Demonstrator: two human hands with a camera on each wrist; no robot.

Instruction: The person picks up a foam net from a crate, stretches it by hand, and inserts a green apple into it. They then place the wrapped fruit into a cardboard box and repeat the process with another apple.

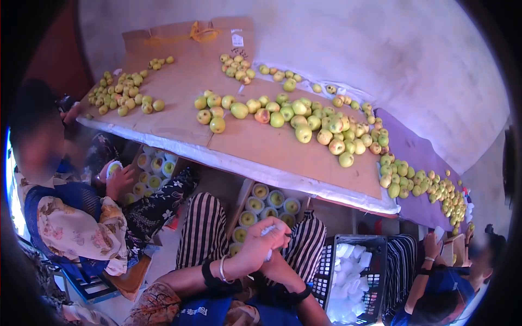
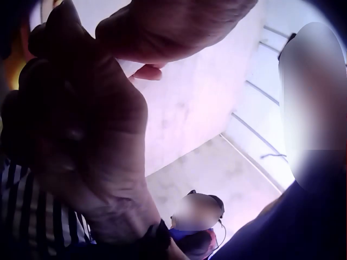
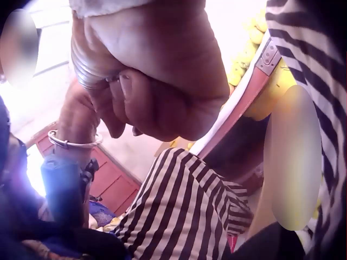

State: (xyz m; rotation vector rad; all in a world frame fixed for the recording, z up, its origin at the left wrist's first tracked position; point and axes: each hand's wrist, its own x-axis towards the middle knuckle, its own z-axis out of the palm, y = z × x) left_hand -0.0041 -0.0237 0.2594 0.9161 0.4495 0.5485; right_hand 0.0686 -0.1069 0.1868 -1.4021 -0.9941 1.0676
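Note:
In front of my lap, my left hand, with a bangle at its wrist, overlaps my right hand. Their curled fingers grip a white foam net, mostly hidden by the hands. The right wrist view shows the foam net along the top of my right hand, whose fingers are bent into the palm. My left hand is dark in the left wrist view, close below the right one. Just beyond the hands, a box holds apples in white foam nets.
A cardboard-covered table bears many loose yellow-green apples. A black plastic crate of white foam nets stands right of my striped legs. One person sits at left holding a netted apple; another sits at right.

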